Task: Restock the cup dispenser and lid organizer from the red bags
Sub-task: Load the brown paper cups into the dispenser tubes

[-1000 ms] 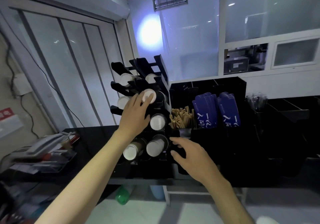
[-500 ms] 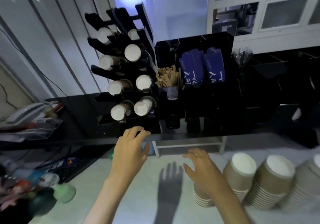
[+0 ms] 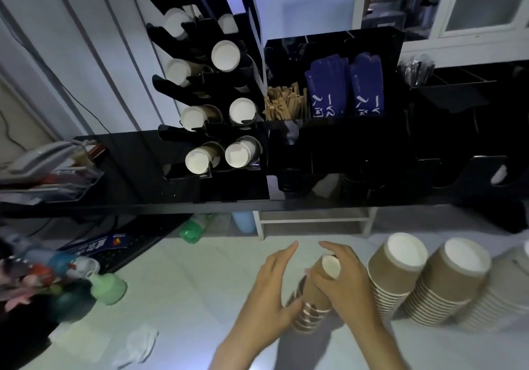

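Pale floor (image 3: 177,292); right hand (image 3: 347,283) grasps cup stack (image 3: 313,303), left hand (image 3: 269,292) loosely cupped alongside; black counter (image 3: 128,169) above.

Right hand (image 3: 347,283) covers most of the small cup stack (image 3: 310,309). Rightmost stack (image 3: 503,292) is cropped. Left-edge clutter (image 3: 31,281) is blurred.

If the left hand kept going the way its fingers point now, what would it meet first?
The left hand points up and slightly right, beside the small cup stack held by the right hand. Straight on looks free across the white counter until the white shelf frame; depth is unclear.
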